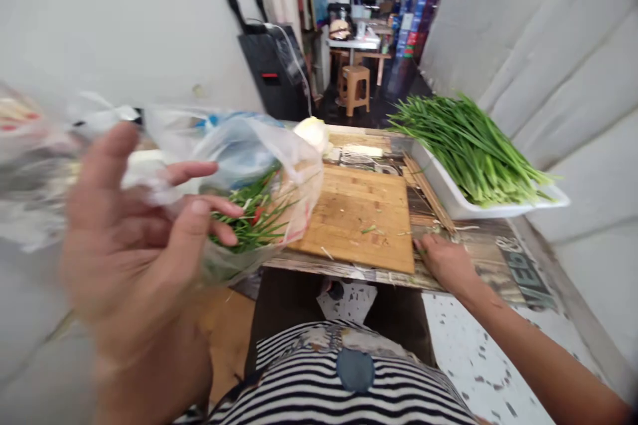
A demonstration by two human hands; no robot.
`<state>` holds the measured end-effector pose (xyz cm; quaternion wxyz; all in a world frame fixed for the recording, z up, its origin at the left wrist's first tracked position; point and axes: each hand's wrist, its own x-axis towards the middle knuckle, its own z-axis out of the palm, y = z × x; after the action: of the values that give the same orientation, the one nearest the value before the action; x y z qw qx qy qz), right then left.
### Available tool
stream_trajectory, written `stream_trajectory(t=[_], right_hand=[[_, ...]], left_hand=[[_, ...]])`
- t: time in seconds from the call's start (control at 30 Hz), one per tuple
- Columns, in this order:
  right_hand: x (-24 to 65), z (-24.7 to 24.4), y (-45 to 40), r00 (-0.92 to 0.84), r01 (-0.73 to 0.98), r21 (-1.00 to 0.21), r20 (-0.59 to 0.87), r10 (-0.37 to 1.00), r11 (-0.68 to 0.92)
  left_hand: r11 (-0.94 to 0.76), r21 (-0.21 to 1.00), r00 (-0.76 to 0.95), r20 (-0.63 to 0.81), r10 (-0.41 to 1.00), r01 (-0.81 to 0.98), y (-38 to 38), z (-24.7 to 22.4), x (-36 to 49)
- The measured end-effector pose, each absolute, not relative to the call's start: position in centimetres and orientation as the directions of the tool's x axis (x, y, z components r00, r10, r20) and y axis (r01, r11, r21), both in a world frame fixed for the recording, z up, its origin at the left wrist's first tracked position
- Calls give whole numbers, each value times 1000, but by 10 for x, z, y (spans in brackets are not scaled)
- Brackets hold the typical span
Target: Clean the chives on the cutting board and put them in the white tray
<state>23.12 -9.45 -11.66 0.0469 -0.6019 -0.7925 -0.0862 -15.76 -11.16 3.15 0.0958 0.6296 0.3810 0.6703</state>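
Observation:
My left hand (144, 232) is raised at the left, close to the camera, its fingers spread beside a clear plastic bag (304, 179). Inside the bag lie green trimmings (254, 212) with a bit of red. A wooden cutting board (356, 212) with a few green scraps on it rests on the table. At the board's right edge, my right hand (443, 259) is low on the tabletop with its fingers curled; whatever its fingertips may hold is hidden. Green chives (468, 146) fill a white tray (448, 202) at the right.
Brown sticks (428, 192) lie between the board and the tray. Behind the board are a whitish vegetable (313, 133) and a pale strip (363, 151). More plastic bags crowd the left side. A stool (355, 87) stands beyond the table.

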Motion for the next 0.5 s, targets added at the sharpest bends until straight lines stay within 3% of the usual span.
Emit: stream_trajectory(t=[0.1,0.27,0.37,0.47,0.5], right_hand=[[237,-114,-86,-269,952,-69,280,921,299],[196,-41,-54,122,922,-374,530,839,102],[123,30,-43,30,805,-455,672,740,382],[31,68,-32,-51,680,-321,876,479,659],[2,68,-27,-152,652,-292,854,497,700]], left_hand=[[-670,605,-163,782,602,431,-121,41,-164],[-616,673,-142,714,685,409,-140,55,-166],[-584,716,-134,668,732,382,-146,57,-163],[-583,719,-131,665,735,378,-148,58,-161],[-586,713,-134,671,729,384,-149,59,-160]])
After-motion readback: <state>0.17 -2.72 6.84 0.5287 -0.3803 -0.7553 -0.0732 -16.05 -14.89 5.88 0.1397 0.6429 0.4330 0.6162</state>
